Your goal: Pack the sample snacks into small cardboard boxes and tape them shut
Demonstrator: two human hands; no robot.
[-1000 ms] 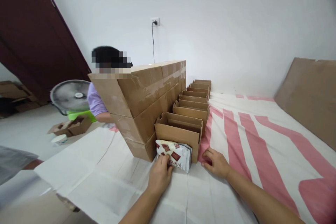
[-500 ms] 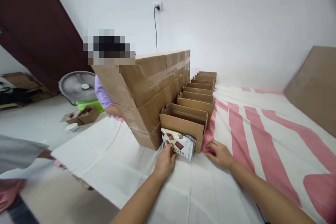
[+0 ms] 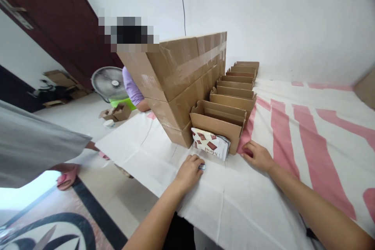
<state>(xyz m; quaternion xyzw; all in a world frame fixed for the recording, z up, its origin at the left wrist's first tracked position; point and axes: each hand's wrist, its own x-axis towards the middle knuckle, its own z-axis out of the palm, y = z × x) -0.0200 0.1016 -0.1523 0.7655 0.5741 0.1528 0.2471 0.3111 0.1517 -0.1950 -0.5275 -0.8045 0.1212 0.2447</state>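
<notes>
Leaning against the near wall of the closest open box (image 3: 221, 119), the white packet (image 3: 209, 143) printed with brown squares is set on its edge on the striped cloth (image 3: 216, 187). Layered edges are seen at its right side, so more than one may be bundled there. It is touched by neither hand; support seems to be given by the box wall, by which it is presumably kept from falling flat.

Just in front of the packet, the left hand (image 3: 190, 172) is rested low over the cloth, its thumb and fingertips closed on a small white-and-blue thing (image 3: 202, 166), too small to be identified. The right hand (image 3: 259, 158) is placed just beside the box's right corner, thumb and forefinger curled but apart, with nothing seen between them; the box may be steadied from that side if needed.

Behind the closest box, more open boxes (image 3: 233, 101) are lined up toward the wall. Their left ends are bordered by a stack of taped cartons (image 3: 183, 74), by which the row is probably kept straight. Access from the left is blocked by that stack, and a co-worker in a purple sleeve (image 3: 133, 88) is partly hidden. Beyond, a fan (image 3: 107, 84) is seen on the floor.
</notes>
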